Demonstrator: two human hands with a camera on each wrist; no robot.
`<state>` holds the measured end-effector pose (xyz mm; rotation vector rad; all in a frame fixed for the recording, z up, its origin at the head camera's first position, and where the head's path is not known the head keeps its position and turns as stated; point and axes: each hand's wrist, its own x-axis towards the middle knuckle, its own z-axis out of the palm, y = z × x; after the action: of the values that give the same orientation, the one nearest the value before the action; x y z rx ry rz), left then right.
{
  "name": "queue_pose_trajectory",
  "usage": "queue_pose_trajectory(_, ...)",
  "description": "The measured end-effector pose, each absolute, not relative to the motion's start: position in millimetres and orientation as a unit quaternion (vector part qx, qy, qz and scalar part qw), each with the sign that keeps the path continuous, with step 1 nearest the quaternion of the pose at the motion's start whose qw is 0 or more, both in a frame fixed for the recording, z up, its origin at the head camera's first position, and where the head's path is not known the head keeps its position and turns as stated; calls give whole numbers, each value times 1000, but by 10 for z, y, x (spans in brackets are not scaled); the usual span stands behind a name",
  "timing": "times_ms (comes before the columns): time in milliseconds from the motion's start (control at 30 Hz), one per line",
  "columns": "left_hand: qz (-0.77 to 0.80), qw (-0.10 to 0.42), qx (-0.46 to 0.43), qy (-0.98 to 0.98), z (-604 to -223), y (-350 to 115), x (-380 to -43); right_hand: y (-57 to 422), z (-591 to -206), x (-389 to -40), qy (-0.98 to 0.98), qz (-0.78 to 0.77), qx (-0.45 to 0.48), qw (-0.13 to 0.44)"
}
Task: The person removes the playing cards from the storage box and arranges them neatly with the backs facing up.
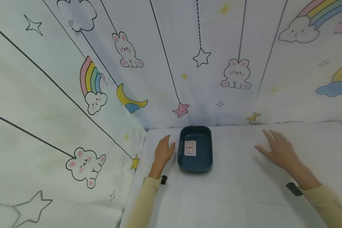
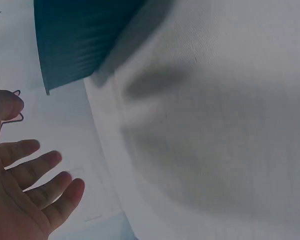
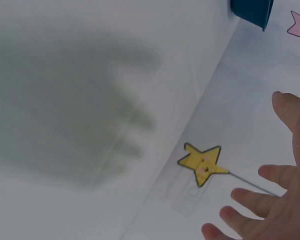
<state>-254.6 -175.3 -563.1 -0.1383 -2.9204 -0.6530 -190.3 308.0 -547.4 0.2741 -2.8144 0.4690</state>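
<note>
A dark teal tray (image 1: pixel 195 166) with rounded corners stands on the white table near its back edge. Inside it, toward the left, lies a deck of playing cards (image 1: pixel 190 148) with a patterned back facing up. Just left of the tray hovers my left hand (image 1: pixel 163 152), apart from it, its fingers loosely extended and holding nothing. Well to the right of the tray is my right hand (image 1: pixel 277 148), fingers spread above the table, also holding nothing. The left wrist view shows the tray's side (image 2: pixel 85 40) beyond the spread left fingers; the right wrist view catches only a tray corner (image 3: pixel 252 12).
A white cloth covers the table (image 1: pixel 231 190). Behind it and at the left hang white curtains (image 1: pixel 165 38) printed with bunnies, stars and rainbows. Dark wrist straps (image 1: pixel 294 189) show by the cuffs. Soft hand shadows fall on the cloth.
</note>
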Motion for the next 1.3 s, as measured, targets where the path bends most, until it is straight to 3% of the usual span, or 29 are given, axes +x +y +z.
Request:
queue_pose_trajectory(133,-263,29,-24,-964,-5641,-1561,-2596,2847,-5407,-2033,-971,179,107,113)
queue_pose_trajectory(333,-253,6,2,-967,-5708,-1452,-2563,2296,-5468,-2184,-967,185,144,103)
queue_pose_trajectory(700,-255,30,-11,-967,-5755,-1449,-2575,1407,-5445,-2451,-962,174,196,74)
queue_pose_trajectory(1200,-243,23,-9,-970,-5756,-1410,-2652,711,-5453,-2784,-955,111,271,42)
queue_pose_trajectory(1300,-242,18,-9,-970,-5758,-1418,-2654,625,-5469,-2870,-959,93,269,3)
